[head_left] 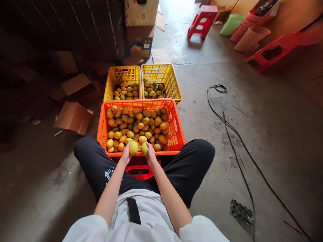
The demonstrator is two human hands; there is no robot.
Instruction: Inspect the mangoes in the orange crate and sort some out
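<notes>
Fruit (140, 125), apparently mangoes, lies heaped in the orange crate (180, 129)

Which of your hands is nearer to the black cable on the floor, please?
The right hand, holding a green fruit with the black cable off to its right. The left hand, holding a yellow fruit, is farther away, on the right hand's other side.

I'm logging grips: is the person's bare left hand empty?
No, the left hand holds a round yellow fruit at the near edge of the orange plastic crate.
</notes>
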